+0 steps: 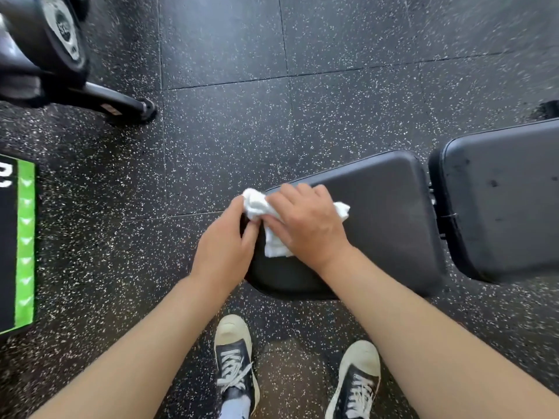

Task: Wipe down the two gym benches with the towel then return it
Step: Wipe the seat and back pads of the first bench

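Observation:
A black padded gym bench lies across the right half of the head view, with its seat pad (384, 213) near me and its longer back pad (505, 195) running off to the right. A crumpled white towel (257, 205) lies on the left end of the seat pad. My right hand (308, 225) lies palm-down on the towel and presses it against the pad. My left hand (225, 249) is at the pad's left edge, its fingers pinching the towel's corner. Only one bench is in view.
The floor (236, 131) is black speckled rubber tile. A dark machine frame with a weight plate (62, 31) and a floor foot (145, 108) stands at the top left. A black and green mat (21, 246) lies at the left. My two sneakers (234, 358) stand below the bench.

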`<state>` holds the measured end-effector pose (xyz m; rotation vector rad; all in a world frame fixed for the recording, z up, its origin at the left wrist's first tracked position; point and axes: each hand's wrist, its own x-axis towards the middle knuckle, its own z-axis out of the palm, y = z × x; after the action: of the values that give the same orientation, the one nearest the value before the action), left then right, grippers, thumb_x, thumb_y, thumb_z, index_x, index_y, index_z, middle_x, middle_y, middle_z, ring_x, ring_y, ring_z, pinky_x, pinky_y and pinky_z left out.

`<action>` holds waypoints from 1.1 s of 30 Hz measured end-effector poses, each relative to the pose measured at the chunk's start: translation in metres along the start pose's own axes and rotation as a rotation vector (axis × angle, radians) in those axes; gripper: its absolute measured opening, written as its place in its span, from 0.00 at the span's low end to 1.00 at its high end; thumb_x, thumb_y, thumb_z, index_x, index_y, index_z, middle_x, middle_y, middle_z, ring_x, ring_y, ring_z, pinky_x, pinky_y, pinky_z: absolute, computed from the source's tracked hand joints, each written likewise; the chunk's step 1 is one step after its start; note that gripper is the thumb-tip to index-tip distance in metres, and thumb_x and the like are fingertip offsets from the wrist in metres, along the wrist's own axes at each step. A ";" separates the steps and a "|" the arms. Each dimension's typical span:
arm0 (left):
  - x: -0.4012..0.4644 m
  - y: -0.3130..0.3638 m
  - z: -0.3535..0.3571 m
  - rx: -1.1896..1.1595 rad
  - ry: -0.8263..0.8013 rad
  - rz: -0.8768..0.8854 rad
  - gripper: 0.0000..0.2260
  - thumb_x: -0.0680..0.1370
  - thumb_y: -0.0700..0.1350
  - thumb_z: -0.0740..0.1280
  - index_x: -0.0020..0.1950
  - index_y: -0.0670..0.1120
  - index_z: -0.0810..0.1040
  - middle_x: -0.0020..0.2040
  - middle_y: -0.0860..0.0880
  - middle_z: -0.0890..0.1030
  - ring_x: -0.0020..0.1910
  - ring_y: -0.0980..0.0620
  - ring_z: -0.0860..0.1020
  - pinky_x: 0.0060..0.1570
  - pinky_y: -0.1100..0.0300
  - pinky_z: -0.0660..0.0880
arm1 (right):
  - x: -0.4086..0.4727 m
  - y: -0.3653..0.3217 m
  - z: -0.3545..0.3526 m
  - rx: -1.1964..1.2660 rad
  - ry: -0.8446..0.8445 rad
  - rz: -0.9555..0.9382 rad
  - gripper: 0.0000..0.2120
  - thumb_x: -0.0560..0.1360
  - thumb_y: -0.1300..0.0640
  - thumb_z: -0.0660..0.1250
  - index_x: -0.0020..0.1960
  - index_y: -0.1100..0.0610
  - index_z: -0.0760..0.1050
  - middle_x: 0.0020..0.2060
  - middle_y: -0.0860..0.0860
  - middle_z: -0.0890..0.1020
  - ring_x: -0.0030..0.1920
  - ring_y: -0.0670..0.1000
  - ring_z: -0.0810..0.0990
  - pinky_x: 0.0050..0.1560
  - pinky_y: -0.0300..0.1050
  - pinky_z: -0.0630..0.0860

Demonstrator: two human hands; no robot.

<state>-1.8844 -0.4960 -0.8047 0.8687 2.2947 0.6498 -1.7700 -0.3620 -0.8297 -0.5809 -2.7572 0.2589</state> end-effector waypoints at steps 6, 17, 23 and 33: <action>0.041 0.078 0.038 0.317 -0.088 0.349 0.22 0.84 0.53 0.63 0.79 0.52 0.70 0.78 0.54 0.72 0.75 0.47 0.71 0.73 0.44 0.66 | -0.069 0.083 -0.039 -0.053 0.091 0.384 0.12 0.83 0.45 0.65 0.52 0.54 0.79 0.40 0.50 0.75 0.39 0.57 0.74 0.41 0.55 0.67; 0.062 0.116 0.103 0.510 0.086 0.339 0.26 0.82 0.58 0.54 0.78 0.50 0.68 0.66 0.47 0.78 0.61 0.41 0.77 0.63 0.43 0.70 | -0.195 0.079 -0.071 0.144 0.078 0.574 0.13 0.85 0.45 0.62 0.56 0.51 0.82 0.39 0.44 0.71 0.39 0.51 0.68 0.43 0.53 0.68; 0.064 0.116 0.106 0.515 0.088 0.343 0.26 0.81 0.57 0.56 0.77 0.49 0.69 0.65 0.47 0.79 0.58 0.41 0.76 0.59 0.44 0.70 | -0.112 0.112 -0.060 0.163 0.210 0.689 0.14 0.84 0.46 0.63 0.52 0.54 0.80 0.40 0.48 0.75 0.39 0.54 0.71 0.42 0.54 0.68; 0.065 0.121 0.109 0.556 0.093 0.333 0.28 0.80 0.56 0.55 0.77 0.46 0.70 0.65 0.44 0.78 0.58 0.39 0.76 0.58 0.41 0.71 | -0.022 0.157 -0.047 0.212 0.176 0.729 0.13 0.82 0.44 0.66 0.53 0.54 0.78 0.47 0.49 0.79 0.46 0.56 0.76 0.47 0.56 0.70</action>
<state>-1.8002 -0.3446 -0.8303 1.5277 2.4779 0.1742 -1.6787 -0.2240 -0.8291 -1.4459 -2.2065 0.6124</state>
